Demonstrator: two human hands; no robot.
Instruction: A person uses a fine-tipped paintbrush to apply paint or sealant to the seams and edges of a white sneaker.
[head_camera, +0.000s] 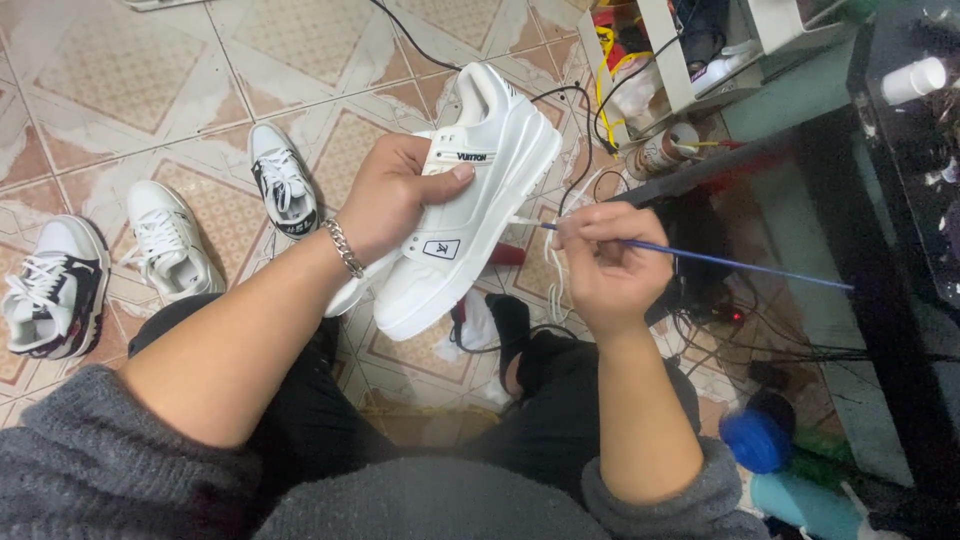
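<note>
My left hand (392, 196) grips a chunky white sneaker (470, 210) around its middle and holds it tilted above my lap, sole toward the right. A silver chain bracelet sits on that wrist. My right hand (608, 262) pinches a thin blue-handled paintbrush (700, 258), its tip touching the sneaker's sole edge. A white lace hangs down beside my right hand.
Three more sneakers lie on the tiled floor to the left: a black-and-white one (283, 178), a white one (168, 240), another black-and-white one (50, 288). Tangled cables (740, 330), a dark table (900, 250), a blue cap (757, 438) and cluttered shelves (690, 60) stand at the right.
</note>
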